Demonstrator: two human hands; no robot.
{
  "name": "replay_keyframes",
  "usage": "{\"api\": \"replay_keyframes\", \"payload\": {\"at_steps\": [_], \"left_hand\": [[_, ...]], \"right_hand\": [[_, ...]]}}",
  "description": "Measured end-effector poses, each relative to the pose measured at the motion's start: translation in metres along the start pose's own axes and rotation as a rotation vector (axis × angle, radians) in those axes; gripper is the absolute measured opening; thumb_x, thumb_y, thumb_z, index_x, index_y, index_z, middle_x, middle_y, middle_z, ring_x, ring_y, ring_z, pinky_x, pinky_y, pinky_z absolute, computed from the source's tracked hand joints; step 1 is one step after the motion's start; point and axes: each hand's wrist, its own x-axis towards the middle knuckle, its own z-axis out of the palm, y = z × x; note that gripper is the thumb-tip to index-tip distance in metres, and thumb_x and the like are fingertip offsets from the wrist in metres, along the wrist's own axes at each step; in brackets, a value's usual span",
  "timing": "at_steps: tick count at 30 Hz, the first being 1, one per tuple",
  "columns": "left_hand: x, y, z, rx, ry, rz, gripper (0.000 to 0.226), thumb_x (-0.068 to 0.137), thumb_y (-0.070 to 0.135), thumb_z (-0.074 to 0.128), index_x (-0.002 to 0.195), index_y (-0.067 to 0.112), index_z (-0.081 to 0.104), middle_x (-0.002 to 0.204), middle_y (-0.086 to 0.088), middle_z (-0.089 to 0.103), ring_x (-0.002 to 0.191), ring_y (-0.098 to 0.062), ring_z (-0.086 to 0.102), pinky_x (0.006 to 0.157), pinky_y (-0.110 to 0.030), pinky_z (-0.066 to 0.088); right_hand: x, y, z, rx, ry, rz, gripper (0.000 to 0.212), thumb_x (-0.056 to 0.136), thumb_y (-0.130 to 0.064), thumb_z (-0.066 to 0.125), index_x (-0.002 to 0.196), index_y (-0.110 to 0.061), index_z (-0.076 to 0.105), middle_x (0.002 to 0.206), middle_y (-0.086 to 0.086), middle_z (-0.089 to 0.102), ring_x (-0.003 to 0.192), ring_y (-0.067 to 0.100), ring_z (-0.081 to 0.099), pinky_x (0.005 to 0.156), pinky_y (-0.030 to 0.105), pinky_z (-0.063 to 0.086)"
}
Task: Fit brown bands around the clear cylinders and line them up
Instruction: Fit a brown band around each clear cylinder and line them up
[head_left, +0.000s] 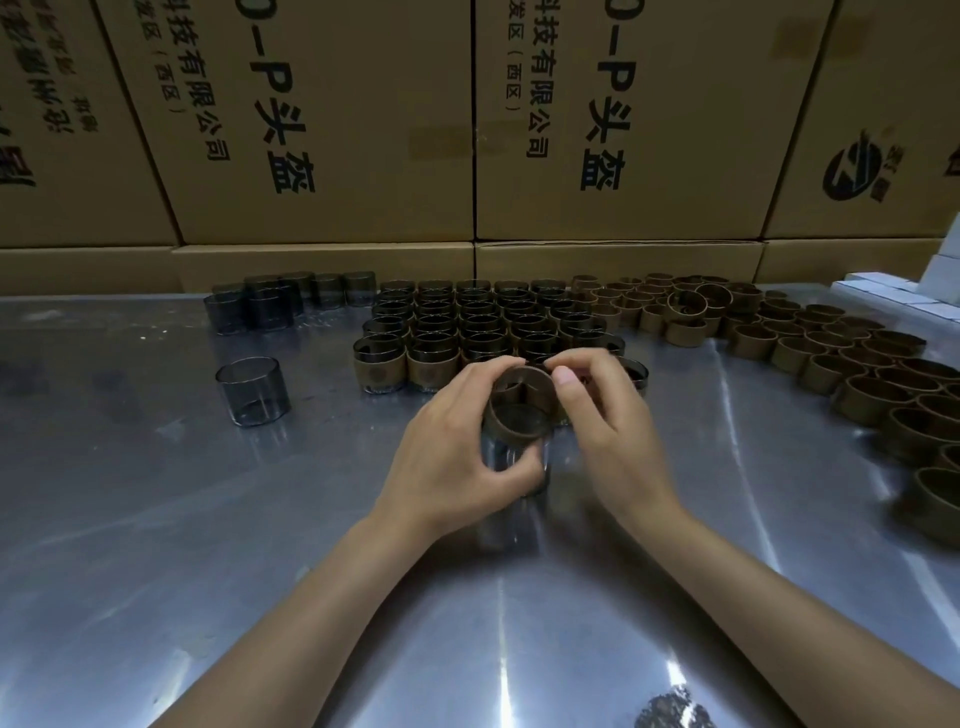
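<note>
Cardboard boxes (332, 130) read "头盔" behind hand (608, 415) holding brown band (524, 400).

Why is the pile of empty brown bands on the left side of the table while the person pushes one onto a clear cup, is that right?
Not quite. The pile of empty brown bands lies on the right side of the table, as the head view shows; bare clear cylinders stand on the left. The rest holds: the left hand grips a clear cup while the right hand pushes a band onto it.
</note>
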Motion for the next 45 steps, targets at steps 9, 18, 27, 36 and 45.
{"api": "replay_keyframes", "payload": {"at_steps": [9, 18, 27, 36, 45], "left_hand": [[-0.005, -0.004, -0.002, -0.140, -0.201, -0.122, 0.062, 0.082, 0.057, 0.049, 0.139, 0.038, 0.033, 0.131, 0.022, 0.046, 0.122, 0.001, 0.045, 0.097, -0.019, 0.040], [-0.008, -0.014, 0.011, -0.338, -0.330, -0.401, 0.035, 0.082, 0.075, 0.032, 0.117, 0.068, 0.027, 0.128, 0.039, 0.038, 0.121, 0.023, 0.032, 0.091, 0.001, 0.028], [-0.005, -0.017, 0.010, -0.441, -0.330, -0.468, 0.051, 0.078, 0.080, 0.033, 0.122, 0.055, 0.037, 0.130, 0.029, 0.048, 0.121, 0.018, 0.039, 0.097, -0.009, 0.031], [-0.009, -0.004, 0.018, -0.408, -0.286, -0.504, 0.100, 0.057, 0.096, 0.009, 0.137, 0.038, 0.023, 0.128, 0.027, 0.030, 0.107, 0.033, 0.026, 0.084, -0.003, 0.025], [-0.003, 0.024, 0.030, -0.638, 0.045, -0.507, 0.085, 0.065, 0.089, 0.033, 0.125, 0.029, 0.029, 0.113, 0.023, 0.047, 0.100, 0.021, 0.050, 0.073, -0.002, 0.043]], "right_hand": [[-0.002, 0.015, 0.006, -0.163, -0.100, -0.006, 0.020, 0.094, -0.042, 0.037, 0.100, -0.032, 0.053, 0.093, -0.018, 0.058, 0.096, 0.002, 0.051, 0.078, 0.025, 0.042], [-0.002, 0.020, 0.010, -0.098, -0.194, 0.117, 0.023, 0.102, -0.034, 0.036, 0.111, -0.023, 0.055, 0.106, -0.010, 0.052, 0.109, 0.007, 0.048, 0.096, 0.030, 0.039], [0.000, 0.020, 0.000, -0.057, -0.519, 0.297, 0.058, 0.079, -0.075, 0.026, 0.131, -0.050, 0.028, 0.129, -0.028, 0.043, 0.117, -0.014, 0.039, 0.096, 0.012, 0.027], [-0.002, 0.019, 0.013, -0.071, -0.434, 0.361, 0.105, 0.061, -0.095, 0.016, 0.143, -0.030, 0.026, 0.139, -0.010, 0.039, 0.131, 0.010, 0.040, 0.111, 0.041, 0.034], [-0.007, -0.003, 0.028, 0.376, -0.178, 0.395, 0.087, 0.074, -0.081, 0.034, 0.131, -0.015, 0.042, 0.124, 0.002, 0.059, 0.111, 0.009, 0.059, 0.089, 0.030, 0.050]]}}
